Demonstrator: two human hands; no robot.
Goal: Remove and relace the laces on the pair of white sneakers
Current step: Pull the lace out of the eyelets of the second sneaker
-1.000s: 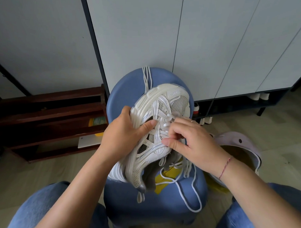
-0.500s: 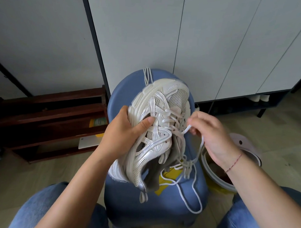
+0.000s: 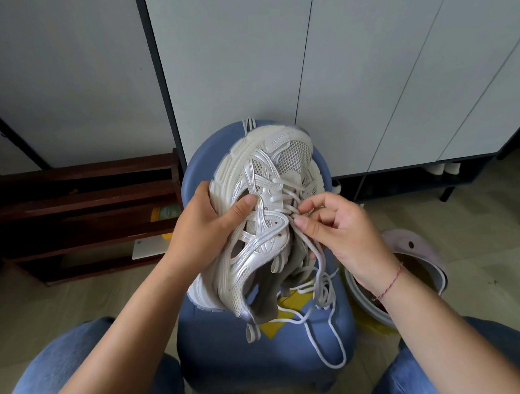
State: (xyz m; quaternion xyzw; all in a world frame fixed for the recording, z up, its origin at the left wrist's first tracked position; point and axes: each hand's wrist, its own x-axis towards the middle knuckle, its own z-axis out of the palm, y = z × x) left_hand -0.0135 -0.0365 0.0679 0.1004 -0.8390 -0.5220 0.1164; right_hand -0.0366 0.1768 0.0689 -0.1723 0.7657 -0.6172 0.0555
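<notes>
Grip: left hand [image 3: 204,224] clasps the white sneaker [image 3: 261,214], right hand [image 3: 340,229] pinches its lace [image 3: 318,263].
The white sneaker is held toe-forward over a blue stool [image 3: 247,343]; loose loops of lace trail onto it.

Single camera, worn on person's head. Looks forward and steeply down over seated person's own lap. Wide-angle lens: cabinet doors [image 3: 228,63] behind lean outward toward frame edges. Close range: left hand [image 3: 204,224], right hand [image 3: 340,229] and sneaker [image 3: 261,211] fill frame centre, near enough that single lace [image 3: 323,290] strands show. Forearms run in from bottom corners. Blue stool [image 3: 262,344] straight ahead beneath sneaker, knees [image 3: 79,352] in jeans at both lower corners. Wooden rack [image 3: 76,196] at left edge, floor [image 3: 473,204] at right.
</notes>
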